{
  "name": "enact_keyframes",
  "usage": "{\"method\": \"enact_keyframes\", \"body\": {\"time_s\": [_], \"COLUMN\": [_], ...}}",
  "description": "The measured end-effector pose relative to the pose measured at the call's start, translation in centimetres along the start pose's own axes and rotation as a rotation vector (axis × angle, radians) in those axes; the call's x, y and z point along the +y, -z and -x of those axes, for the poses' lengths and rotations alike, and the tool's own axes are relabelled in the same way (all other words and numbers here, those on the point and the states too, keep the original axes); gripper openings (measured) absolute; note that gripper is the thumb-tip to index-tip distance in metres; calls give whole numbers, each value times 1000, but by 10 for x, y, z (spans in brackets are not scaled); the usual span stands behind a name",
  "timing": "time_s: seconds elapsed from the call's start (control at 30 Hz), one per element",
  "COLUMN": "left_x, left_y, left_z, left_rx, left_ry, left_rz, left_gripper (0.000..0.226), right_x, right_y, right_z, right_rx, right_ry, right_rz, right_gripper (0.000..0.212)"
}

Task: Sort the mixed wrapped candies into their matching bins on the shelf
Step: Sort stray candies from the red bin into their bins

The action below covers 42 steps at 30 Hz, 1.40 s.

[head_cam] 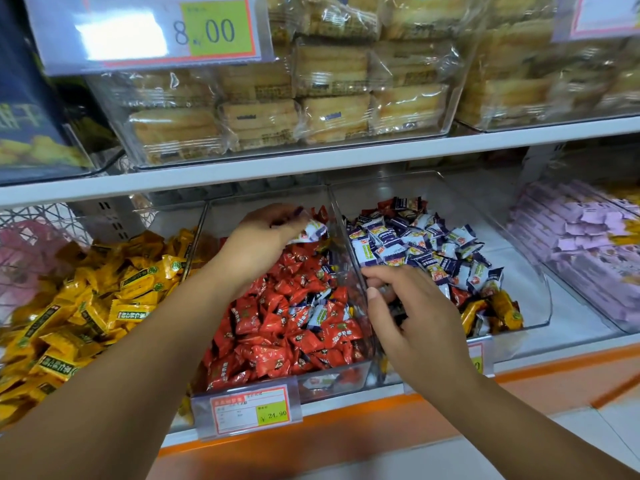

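Three clear bins stand side by side on the lower shelf. The left bin [194, 237] holds yellow candies [86, 299]. The middle bin [346, 372] holds red candies [277, 327] with a few blue-and-white ones mixed in. The right bin [540, 299] holds blue-and-white candies [415, 244], with a few red and yellow ones at its front. My left hand [263, 237] hovers over the back of the middle bin and pinches a blue-and-white candy [311, 230]. My right hand [408, 317] has its fingers curled at the wall between the middle and right bins; what it holds is hidden.
A price tag [249, 407] reading 24.90 hangs on the middle bin's front. The upper shelf [311, 161] carries clear bins of wrapped pastries [294, 98]. Purple packets [581, 230] fill a bin at the right. An orange strip [311, 431] runs under the shelf edge.
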<state>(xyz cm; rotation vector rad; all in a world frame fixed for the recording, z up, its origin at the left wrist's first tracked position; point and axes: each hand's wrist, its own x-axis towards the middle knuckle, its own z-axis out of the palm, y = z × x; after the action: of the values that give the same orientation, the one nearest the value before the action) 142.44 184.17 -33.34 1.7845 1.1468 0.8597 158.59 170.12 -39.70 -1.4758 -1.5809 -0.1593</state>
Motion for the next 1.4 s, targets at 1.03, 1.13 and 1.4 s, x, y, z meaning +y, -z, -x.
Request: {"method": "enact_keyframes", "body": {"time_s": [1.03, 1.13, 1.4], "left_x": [-32, -33, -41], "left_y": [-2, -5, 0], "left_z": [28, 23, 26], "left_rx": [-541, -496, -438], "left_ry": [-183, -204, -244], "left_rz": [-858, -805, -898], "left_gripper": [63, 40, 50], "right_x": [-4, -5, -5], "right_y": [-3, -2, -2], "right_z": [0, 0, 0], "right_rx": [-28, -20, -15], "right_ry": [-15, -6, 15], "right_rz": [106, 101, 99], "right_gripper": [34, 33, 32]}}
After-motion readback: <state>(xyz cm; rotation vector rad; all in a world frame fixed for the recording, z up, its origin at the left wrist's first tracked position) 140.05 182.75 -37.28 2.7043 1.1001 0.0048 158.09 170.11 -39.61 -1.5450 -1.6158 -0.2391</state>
